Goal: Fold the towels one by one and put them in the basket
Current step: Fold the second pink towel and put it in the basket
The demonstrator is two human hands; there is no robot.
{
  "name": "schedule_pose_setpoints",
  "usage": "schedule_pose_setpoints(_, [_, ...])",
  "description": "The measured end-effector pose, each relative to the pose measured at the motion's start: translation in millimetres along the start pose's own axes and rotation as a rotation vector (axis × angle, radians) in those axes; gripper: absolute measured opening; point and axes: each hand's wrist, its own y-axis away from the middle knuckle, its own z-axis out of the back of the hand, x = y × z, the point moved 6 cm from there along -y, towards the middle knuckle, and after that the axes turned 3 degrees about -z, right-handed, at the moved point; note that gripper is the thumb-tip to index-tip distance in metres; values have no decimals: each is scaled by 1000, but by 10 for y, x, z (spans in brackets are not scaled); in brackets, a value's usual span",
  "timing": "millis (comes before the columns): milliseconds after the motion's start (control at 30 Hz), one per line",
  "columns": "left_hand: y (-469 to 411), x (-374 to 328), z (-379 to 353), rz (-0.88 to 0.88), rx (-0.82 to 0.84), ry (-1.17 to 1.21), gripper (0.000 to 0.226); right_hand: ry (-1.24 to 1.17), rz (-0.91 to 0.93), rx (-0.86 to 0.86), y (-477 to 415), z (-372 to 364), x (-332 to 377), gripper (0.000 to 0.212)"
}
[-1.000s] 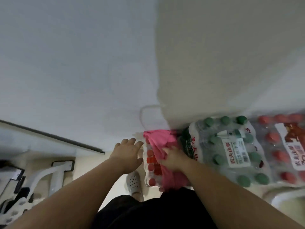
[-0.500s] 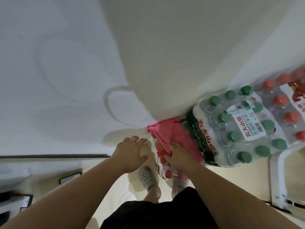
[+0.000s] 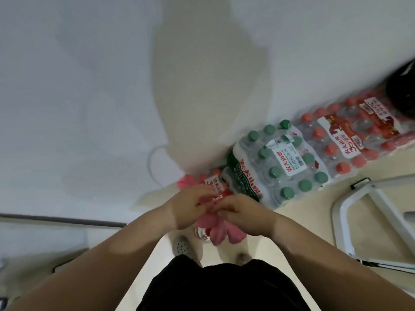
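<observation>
A pink towel hangs bunched in soft, rounded folds at lower centre of the frame, above the pale floor and a perforated shoe. More crumpled pink shows just past the knuckles. Both bare forearms come in from the bottom corners and meet over it. The left hand and right hand touch, their fingers curled and pinching the cloth. Beyond them, a green-capped bottle pack and a red-capped bottle pack lie against the white wall.
</observation>
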Motion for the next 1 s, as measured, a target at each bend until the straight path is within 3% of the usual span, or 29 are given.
schedule_pose_setpoints(233, [94, -821, -6, -30, -76, 113, 17, -217, 93, -131, 640, 496, -53, 27])
schedule_pose_setpoints(367, [184, -1272, -184, -31, -195, 2, 6, -211, 172, -176, 1017, 617, -280, 28])
schedule_pose_setpoints(467, [237, -1630, -483, -84, -237, -52, 11, -226, 208, -216, 1303, 668, -532, 31])
schedule_pose_setpoints(567, [266, -1930, -729, -49, -345, 41, 10, -255, 249, -216, 1576, 690, -785, 29])
schedule_pose_setpoints(667, [292, -2265, -857, -46, -409, 124, 12, -256, 306, -196, 1836, 753, -927, 16])
schedule_pose_setpoints(800, [326, -2583, -856, -63, -478, 163, 9, -283, 366, -279, 2050, 940, -1093, 27])
schedule_pose_setpoints(1000, [338, -2875, -868, -79, -504, 118, 16, -507, 465, -154, 2325, 1035, -968, 15])
